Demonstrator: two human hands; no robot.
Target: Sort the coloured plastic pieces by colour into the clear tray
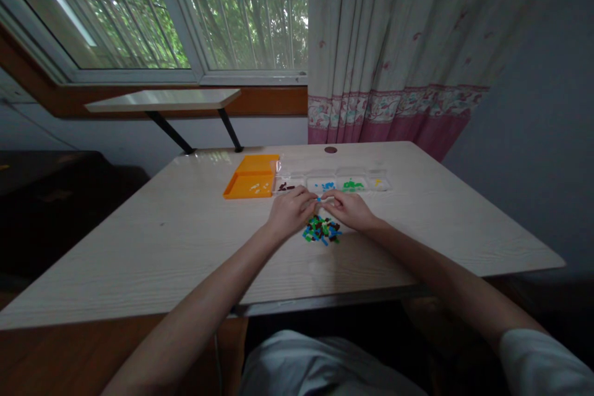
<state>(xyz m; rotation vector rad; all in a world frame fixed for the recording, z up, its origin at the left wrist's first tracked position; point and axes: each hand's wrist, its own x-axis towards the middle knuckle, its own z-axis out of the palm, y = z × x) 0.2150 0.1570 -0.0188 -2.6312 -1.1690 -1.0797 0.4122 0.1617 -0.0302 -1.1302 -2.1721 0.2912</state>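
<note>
A small blue plastic piece [318,199] shows between the fingertips of both hands, above the table. My left hand [291,207] comes in from the left with its fingers closed at the piece. From the right, my right hand [350,208] pinches at it with curled fingers. Just below the hands lies a pile of small mixed pieces [322,230], green, blue, dark brown and pale. Behind them is a clear compartment tray [302,180], holding dark brown pieces [284,187], blue pieces [327,185], green pieces [352,185] and yellow pieces [378,181] in separate sections.
An open orange case [248,185] with a few pale pieces in it stands left of the tray. The wooden table [185,247] carries a raised shelf [167,99] on black supports at the back left. A round dark disc [330,150] sits near the back edge.
</note>
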